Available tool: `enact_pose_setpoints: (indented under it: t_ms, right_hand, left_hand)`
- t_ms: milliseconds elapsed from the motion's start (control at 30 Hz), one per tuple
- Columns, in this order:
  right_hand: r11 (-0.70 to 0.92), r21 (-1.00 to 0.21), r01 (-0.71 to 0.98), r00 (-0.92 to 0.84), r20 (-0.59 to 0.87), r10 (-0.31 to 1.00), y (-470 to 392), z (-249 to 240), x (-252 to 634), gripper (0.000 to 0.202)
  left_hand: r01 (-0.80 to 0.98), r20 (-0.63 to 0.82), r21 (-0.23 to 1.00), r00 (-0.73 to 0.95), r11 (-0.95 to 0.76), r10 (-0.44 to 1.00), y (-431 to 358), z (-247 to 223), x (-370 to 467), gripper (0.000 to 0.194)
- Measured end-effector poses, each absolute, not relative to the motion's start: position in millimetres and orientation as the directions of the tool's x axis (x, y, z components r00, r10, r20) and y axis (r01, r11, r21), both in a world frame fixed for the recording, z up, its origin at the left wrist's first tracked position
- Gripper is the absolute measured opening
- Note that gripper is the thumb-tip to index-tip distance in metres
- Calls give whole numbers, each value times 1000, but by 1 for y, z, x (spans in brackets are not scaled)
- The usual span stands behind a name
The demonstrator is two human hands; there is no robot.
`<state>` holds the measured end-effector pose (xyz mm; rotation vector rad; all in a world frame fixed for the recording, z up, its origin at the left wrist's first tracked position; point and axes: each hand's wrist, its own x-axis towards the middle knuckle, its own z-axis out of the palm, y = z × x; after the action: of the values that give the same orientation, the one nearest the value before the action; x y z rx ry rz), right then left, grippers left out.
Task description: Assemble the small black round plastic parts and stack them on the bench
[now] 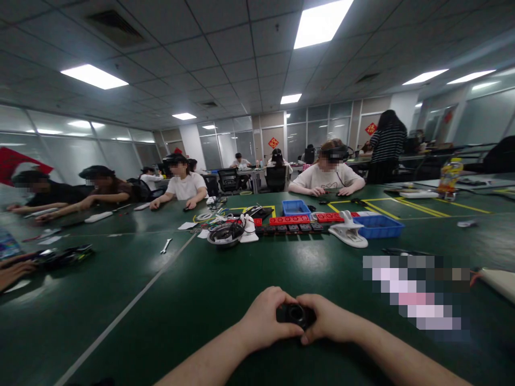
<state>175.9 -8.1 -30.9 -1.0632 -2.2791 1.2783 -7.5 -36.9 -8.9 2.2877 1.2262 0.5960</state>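
Note:
Low in the middle of the head view, a small black device [296, 313] with a round, lens-like part faces up; its exact kind is unclear. My left hand [267, 317] curls around its left side, fingers along the far edge and thumb at the near edge. From the other side my right hand [325, 318] grips it, thumb and fingers bent around the right end. Both hands hold it together just over the green table [193, 311], and the fingertips nearly meet. Much of the device is hidden behind the fingers.
Ahead lie a red-and-black power strip [289, 228], a coil of cables [225, 233], a white stand [349, 230] and blue trays [380, 226] [296, 208]. A wrench [166, 246] is left, a bottle [448, 179] far right. Several people sit around the table.

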Motion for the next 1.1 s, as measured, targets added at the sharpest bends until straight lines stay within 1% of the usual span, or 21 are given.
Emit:
enact_pose_setpoints:
  t_ms: [133,233,333,433,533,600,667,767,833,867,933,1000,1033,1100]
  right_hand:
    - [352,-790,502,-618,-43,785,-9,-36,174,44]
    - [379,-724,577,-547,2,837,-11,-40,169,42]
    - [398,-616,679,-456,70,887,-15,-42,161,38]
    - [411,-450,793,-375,172,911,-19,-40,154,32]
    - [417,-304,856,-352,248,903,-24,-37,149,28]
    - [417,-260,871,-358,248,900,-26,-36,148,27]
    - [410,-252,877,-356,231,905,-27,-36,147,27]
    - [400,-293,868,-350,210,913,-25,-37,151,30]
    - [429,-374,823,-389,180,903,-21,-38,156,37]
    - [449,-440,778,-423,163,892,-18,-38,160,44]
    - [458,-615,642,-499,118,859,-14,-34,167,66]
    - [396,-775,492,-576,51,816,-12,-27,174,84]
    - [357,-828,432,-623,12,782,-12,-23,176,87]
    - [304,-884,354,-712,-44,701,-14,-15,178,85]
  left_hand:
    - [654,164,588,479,-475,862,-37,-10,-7,35]
    - [673,178,592,427,-443,887,-38,-12,-5,34]
    - [706,215,591,328,-390,920,-39,-16,0,33]
    - [748,237,589,203,-307,950,-41,-20,7,32]
    - [766,244,589,135,-257,960,-43,-22,11,31]
    - [770,248,586,124,-251,961,-43,-22,12,31]
    - [768,255,586,129,-259,958,-43,-22,12,32]
    - [760,254,589,149,-275,956,-42,-22,10,32]
    - [752,241,595,169,-283,956,-41,-23,8,32]
    - [743,234,602,188,-294,954,-40,-22,7,32]
    - [704,219,628,251,-333,943,-37,-22,3,33]
    - [641,202,664,343,-385,918,-34,-21,-2,35]
    - [606,192,681,394,-411,899,-33,-20,-5,36]
    - [547,170,713,472,-439,865,-30,-20,-10,37]
